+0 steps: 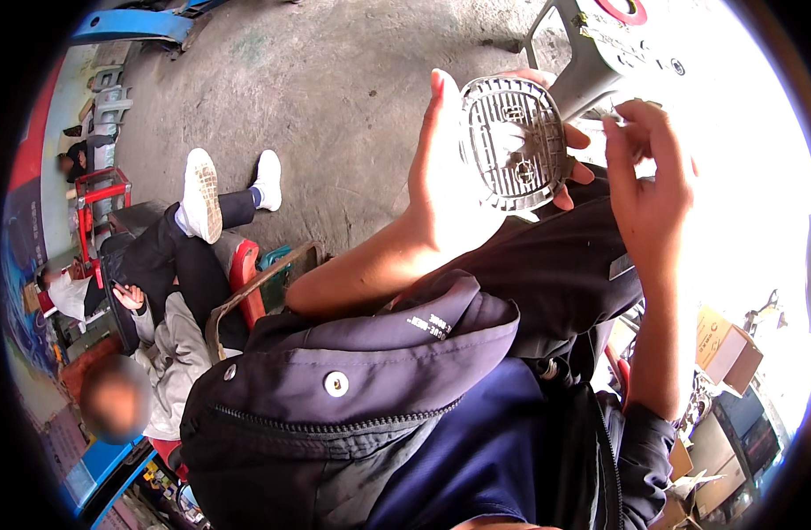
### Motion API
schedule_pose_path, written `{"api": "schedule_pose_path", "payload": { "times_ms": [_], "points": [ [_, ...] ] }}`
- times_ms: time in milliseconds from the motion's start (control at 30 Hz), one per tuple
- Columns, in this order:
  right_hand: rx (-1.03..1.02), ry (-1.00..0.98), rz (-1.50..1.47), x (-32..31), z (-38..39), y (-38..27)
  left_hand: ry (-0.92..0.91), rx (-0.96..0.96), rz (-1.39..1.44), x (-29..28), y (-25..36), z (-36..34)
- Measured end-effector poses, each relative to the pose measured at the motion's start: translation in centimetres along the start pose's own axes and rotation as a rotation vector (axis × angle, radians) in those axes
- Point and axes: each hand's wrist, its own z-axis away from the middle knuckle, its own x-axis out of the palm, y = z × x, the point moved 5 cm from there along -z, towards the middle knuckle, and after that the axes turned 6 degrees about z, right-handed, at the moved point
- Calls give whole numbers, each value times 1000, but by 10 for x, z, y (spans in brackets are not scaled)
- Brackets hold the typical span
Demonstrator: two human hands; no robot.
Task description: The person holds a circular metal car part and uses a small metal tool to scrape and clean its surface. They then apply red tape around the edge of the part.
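Note:
A grey, rounded plastic part with a slotted, ribbed face lies in my left hand; my thumb is at its left and my fingers curl round its far and right edges. My right hand is raised just right of the part, apart from it, with thumb and index finger pinched near a small pale bit that I cannot make out. Both hands are above my dark-trousered lap.
A grey metal stand is beyond my hands on the concrete floor. At left, a seated person stretches out white shoes, near a red frame and more people farther back. Cardboard boxes are at right, a blue metal beam at top left.

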Motion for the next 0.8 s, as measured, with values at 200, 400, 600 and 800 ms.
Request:
{"api": "schedule_pose_path", "payload": {
  "times_ms": [200,400,600,800],
  "points": [
    [-199,-7,33,-3,1,0,-126,34,49,2,5,0],
    [16,-310,104,-17,28,6,-190,-22,92,4,3,3],
    [-5,-446,307,-35,76,11,-194,-114,233,1,-4,-1],
    [31,-369,313,-55,91,24,-139,-141,268,-2,-7,-1]
  ]
}}
